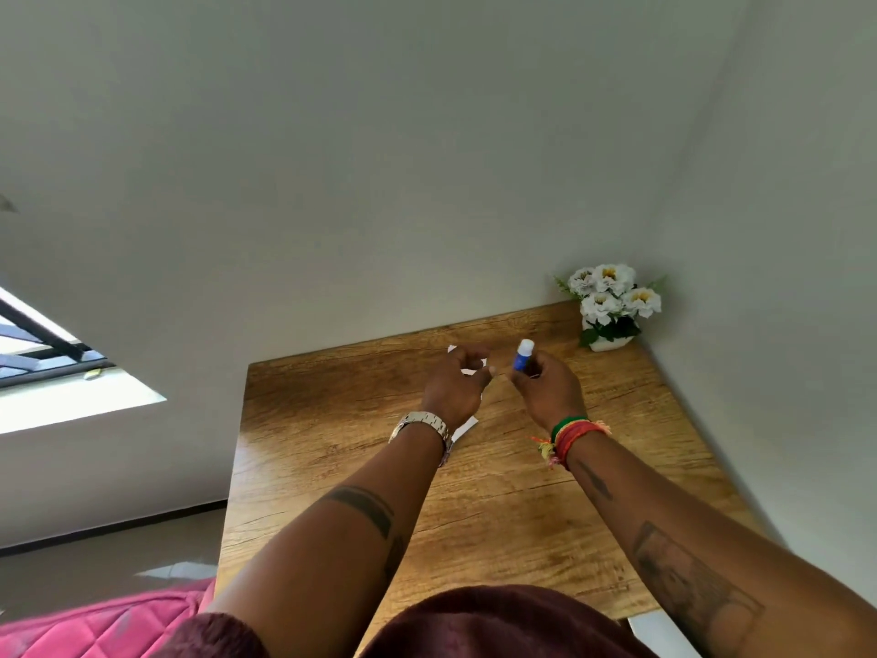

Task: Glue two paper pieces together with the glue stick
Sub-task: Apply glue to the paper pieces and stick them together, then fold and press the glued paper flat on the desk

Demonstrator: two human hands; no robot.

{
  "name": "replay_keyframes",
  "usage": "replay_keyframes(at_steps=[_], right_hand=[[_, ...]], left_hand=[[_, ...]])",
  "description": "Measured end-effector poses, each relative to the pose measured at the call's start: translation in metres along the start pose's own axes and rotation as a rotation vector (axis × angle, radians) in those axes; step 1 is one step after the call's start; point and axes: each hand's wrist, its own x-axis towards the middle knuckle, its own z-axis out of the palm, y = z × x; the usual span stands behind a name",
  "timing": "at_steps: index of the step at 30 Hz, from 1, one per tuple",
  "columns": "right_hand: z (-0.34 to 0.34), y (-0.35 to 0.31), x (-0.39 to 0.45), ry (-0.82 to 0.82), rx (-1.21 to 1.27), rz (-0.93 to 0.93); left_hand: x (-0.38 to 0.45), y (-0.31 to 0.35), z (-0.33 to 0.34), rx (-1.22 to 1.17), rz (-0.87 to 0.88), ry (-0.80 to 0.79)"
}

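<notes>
Desk [332, 420] is warm brown woodgrain. Glue stick [523, 356] is blue with a white cap, paper [467, 427] is white. Silver watch [427, 426], red-green-yellow woven bracelet [572, 432], white flowers [612, 292] with yellow centres in a white pot, pink quilted bedding [109, 624].

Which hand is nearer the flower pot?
Right. The right hand, holding the glue stick, sits just short of the flower pot; the left hand is farther left.

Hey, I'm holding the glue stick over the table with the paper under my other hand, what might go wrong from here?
1. The paper is mostly hidden under your left hand, so glue may land off target.
2. Any overshoot could smear the bare wooden table.
3. The glue stick in your right hand looks capped; the view is too small to be sure.
</notes>
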Motion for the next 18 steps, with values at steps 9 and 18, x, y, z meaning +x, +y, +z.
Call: replay_keyframes(at_steps=[9,18], right_hand=[[-0.023,0.057,0.012,0.069,-0.247,0.059],[-0.017,0.066,0.015,0.007,-0.345,0.077]], left_hand=[[0.002,-0.008,0.039,0.162,-0.029,-0.060],[0.008,-0.020,0.033,0.224,-0.021,-0.067]])
